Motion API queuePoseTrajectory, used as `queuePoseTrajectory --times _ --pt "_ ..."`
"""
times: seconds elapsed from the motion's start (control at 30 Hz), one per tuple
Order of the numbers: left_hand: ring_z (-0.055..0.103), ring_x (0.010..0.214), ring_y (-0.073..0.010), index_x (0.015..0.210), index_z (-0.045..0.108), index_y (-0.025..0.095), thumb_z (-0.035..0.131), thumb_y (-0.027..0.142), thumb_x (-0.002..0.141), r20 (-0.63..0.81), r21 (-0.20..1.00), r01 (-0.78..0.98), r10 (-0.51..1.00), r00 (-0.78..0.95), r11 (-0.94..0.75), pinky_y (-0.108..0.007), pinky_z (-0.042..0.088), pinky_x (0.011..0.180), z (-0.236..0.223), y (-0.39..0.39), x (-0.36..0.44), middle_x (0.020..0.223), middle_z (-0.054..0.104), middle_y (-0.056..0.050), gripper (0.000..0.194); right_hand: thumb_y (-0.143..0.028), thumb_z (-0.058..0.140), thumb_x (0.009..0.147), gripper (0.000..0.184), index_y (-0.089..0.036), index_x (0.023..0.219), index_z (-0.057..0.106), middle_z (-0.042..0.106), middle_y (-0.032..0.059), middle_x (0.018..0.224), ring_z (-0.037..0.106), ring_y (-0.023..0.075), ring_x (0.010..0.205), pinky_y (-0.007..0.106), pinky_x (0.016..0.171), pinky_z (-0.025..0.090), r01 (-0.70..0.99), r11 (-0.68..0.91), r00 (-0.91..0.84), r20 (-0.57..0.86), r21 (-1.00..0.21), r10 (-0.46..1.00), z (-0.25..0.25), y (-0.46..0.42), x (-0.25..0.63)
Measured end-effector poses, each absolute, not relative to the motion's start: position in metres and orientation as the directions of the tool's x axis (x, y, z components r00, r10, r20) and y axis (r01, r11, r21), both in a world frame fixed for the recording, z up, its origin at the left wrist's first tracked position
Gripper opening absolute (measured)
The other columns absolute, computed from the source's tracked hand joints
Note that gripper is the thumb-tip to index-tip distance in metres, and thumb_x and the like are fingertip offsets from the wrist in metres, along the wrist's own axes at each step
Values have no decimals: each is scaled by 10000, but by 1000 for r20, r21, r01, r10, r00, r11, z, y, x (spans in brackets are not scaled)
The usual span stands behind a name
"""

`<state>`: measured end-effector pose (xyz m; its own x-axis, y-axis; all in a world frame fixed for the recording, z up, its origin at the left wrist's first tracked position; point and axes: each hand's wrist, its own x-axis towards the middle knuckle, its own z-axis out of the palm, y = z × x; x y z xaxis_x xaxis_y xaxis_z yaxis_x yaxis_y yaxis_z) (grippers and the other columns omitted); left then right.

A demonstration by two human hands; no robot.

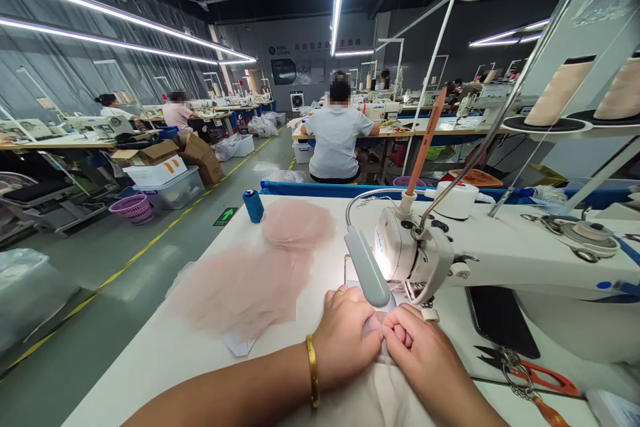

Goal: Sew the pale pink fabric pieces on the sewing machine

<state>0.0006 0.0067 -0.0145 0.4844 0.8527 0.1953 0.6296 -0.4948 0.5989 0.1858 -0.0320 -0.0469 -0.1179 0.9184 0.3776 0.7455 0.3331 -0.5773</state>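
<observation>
My left hand (345,327), with a gold bangle (313,370) on its wrist, is closed on a thin, pale cloth (373,325) just in front of the sewing machine (480,233). Right beside it, my right hand (417,340) pinches the same cloth, its thumb and bent fingers pressed together. The two hands almost touch. A grey lamp head (367,270) lights the needle area behind them and partly hides it. To the left lie two piles of sheer pink fabric pieces, a larger near pile (245,290) and a smaller far pile (297,221).
A blue thread spool (253,205) stands at the table's far left. Right of my hands lie a black phone (503,320) and orange-handled scissors (545,373) with keyrings. Thread cones (560,93) stand at upper right. A co-worker (337,133) sits ahead, facing away.
</observation>
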Motion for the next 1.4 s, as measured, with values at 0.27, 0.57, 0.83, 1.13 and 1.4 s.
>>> queuePoseTrajectory --times 0.27,0.57,0.83,1.13,1.4 --pt "573 959 -272 990 620 221 618 92 879 543 251 579 608 579 -776 -417 413 856 -13 3 -4 1028 667 -49 170 -273 496 1015 126 -267 922 581 672 -19 699 679 203 593 280 508 494 785 340 -124 406 -518 905 -52 -30 184" --pt "585 763 -207 839 609 189 606 163 971 421 114 500 498 758 -858 -388 435 732 -14 0 -13 855 674 -31 135 -162 439 1063 294 -278 1123 701 749 52 1027 756 207 865 302 710 599 763 548 -368 468 -343 804 -56 -35 202" --pt "697 961 -277 1010 687 187 661 187 962 440 172 517 534 722 -839 -437 546 895 -23 9 -16 1020 745 -88 55 -117 456 1013 334 -244 1216 689 759 73 1088 707 200 737 326 656 547 827 554 -425 538 -96 727 -60 -32 209" --pt "692 950 -267 983 697 183 653 170 956 464 169 506 522 716 -846 -423 553 912 -22 15 -17 1066 751 -94 53 -96 394 1017 429 -220 1289 701 772 98 1090 719 229 770 364 679 546 870 490 -351 619 -63 703 -55 -27 200" --pt "691 1061 -296 1005 712 188 654 273 1022 405 179 514 539 739 -839 -473 516 969 -19 16 -19 1092 760 -102 105 -129 406 1008 397 -211 1207 739 767 110 1031 709 225 684 352 572 551 881 468 -349 574 -68 741 -58 -27 203"
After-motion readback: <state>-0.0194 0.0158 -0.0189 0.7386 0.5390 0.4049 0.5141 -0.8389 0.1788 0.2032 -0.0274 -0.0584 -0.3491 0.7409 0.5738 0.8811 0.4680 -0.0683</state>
